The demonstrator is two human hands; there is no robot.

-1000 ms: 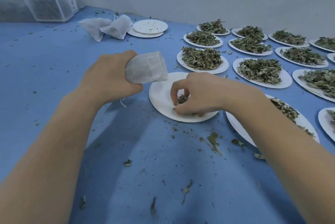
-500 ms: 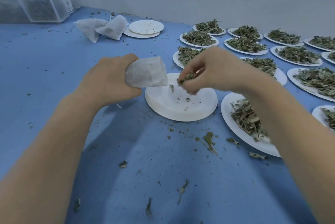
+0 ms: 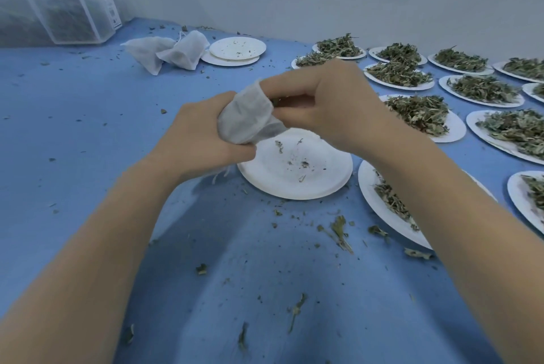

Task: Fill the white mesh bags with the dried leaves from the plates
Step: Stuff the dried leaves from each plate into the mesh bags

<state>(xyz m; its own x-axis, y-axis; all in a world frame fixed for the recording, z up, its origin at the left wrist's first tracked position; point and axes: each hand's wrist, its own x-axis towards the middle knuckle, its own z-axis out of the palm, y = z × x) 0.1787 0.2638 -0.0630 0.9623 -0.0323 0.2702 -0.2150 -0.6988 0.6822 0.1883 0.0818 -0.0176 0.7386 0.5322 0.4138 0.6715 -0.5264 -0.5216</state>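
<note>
Blue matting covers the work surface (image 3: 88,134), which ends at a pale wall along the far side and is sprinkled with leaf crumbs and a few loose sprigs (image 3: 338,231). Just above the nearly bare white paper plate (image 3: 294,184), the left hand (image 3: 200,139) is curled round the lower part of a white mesh bag (image 3: 250,116), holding it with the mouth tilted up and to the right, while a bit of drawstring hangs out below the fist. The right hand (image 3: 329,101) meets the bag at its mouth, fingers bent and tips pressed into the opening; a little dark leaf shows between the fingertips and the mesh, so it appears to pinch a small tuft of dried leaves (image 3: 275,101), though most of that is hidden. Only scattered crumbs lie on the plate beneath the hands. Right of that plate, a second plate (image 3: 379,204) still carries some leaves, partly covered by the right forearm. Beyond and to the right of the near plate, rows of plates heaped with dried leaves (image 3: 418,110) run off toward the edge of view. Far behind the near plate to the left sit two stacked used plates (image 3: 235,50), with two limp spare mesh bags (image 3: 167,50) beside them, and farther left a clear plastic box (image 3: 67,16) of dark leaves stands by the wall.
</note>
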